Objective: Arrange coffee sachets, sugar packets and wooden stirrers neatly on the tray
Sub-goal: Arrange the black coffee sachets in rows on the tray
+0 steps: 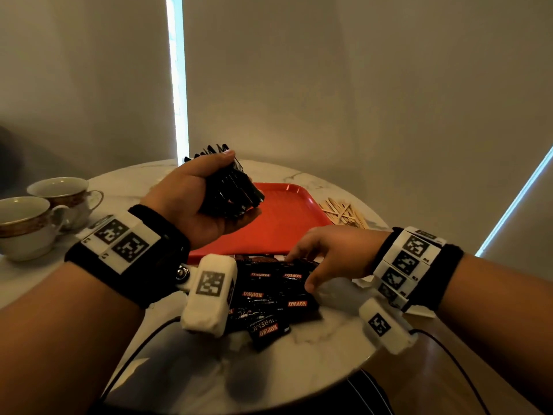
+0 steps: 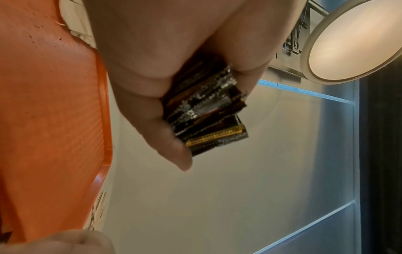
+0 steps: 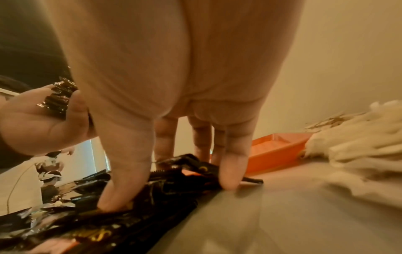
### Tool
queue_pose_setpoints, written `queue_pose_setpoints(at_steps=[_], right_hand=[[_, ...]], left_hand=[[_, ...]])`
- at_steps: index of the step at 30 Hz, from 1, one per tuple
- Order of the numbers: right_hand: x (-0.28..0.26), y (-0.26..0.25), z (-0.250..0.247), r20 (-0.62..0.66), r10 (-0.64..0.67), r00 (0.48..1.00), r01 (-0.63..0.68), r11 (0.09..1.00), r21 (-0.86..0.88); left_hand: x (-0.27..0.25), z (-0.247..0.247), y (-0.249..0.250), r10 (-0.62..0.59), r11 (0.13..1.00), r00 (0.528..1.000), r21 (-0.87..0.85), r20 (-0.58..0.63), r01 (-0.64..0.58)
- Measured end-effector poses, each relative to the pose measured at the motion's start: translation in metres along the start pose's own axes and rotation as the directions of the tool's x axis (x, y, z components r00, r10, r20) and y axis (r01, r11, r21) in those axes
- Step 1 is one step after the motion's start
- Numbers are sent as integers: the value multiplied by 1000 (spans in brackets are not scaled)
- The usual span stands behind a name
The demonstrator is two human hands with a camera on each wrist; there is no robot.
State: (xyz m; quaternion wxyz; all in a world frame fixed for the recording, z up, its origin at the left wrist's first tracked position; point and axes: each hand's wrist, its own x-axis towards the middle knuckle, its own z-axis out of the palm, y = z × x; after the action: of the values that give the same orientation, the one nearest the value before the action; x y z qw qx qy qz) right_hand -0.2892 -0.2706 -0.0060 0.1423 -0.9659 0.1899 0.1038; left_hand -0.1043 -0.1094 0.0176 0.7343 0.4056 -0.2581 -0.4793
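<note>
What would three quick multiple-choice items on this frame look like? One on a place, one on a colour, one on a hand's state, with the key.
1. Where do the wooden stirrers lie?
A. on the table right of the tray
B. inside a cup
C. in the left hand

2. What colour is the tray?
A. blue
B. red
C. white

3. What is the left hand doing?
A. lying flat on the table
B. holding a cup
C. gripping a bundle of coffee sachets

Key: 1 A, the head view shows the sticks piled on the marble table beside the tray's right edge. 2 B, the tray is red in the head view. 3 C, the thumb and fingers curl round a stack of black sachets, plain in the left wrist view.
</note>
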Motion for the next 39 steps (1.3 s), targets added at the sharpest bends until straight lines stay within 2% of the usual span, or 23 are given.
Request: queue_pose_setpoints(at_steps=[7,12,17,23,30,35,39], right_hand=[[-1,5,2,12,-40,999,40,998,-48],[-2,4,-1,-1,-33,999,33,999,17],[3,1,6,-1,-49,999,49,995,-84],[2,4,6,-138,-97,986,92,995,-45],[8,-4,14,-110,-138,984,106,961,-255],[10,-2,14,-203,-145,968,86,958,-274],[10,-1,13,-220,-145,965,85,962,-261]], left_hand=[[-1,5,-1,5,1000,1000,-1,-3,-5],[-1,8,0,-1,1000,1000,-5,-1,1],[-1,7,-2,-12,1000,1000,-8,-1,12],[0,4,-2,-10,1000,1000,-15,-12,10],[3,7,-2,-16,1000,1000,-16,3,16],[4,5,-2,-19,1000,1000,-17,-2,19],[4,4,-2,-24,1000,1000,-11,-14,24]])
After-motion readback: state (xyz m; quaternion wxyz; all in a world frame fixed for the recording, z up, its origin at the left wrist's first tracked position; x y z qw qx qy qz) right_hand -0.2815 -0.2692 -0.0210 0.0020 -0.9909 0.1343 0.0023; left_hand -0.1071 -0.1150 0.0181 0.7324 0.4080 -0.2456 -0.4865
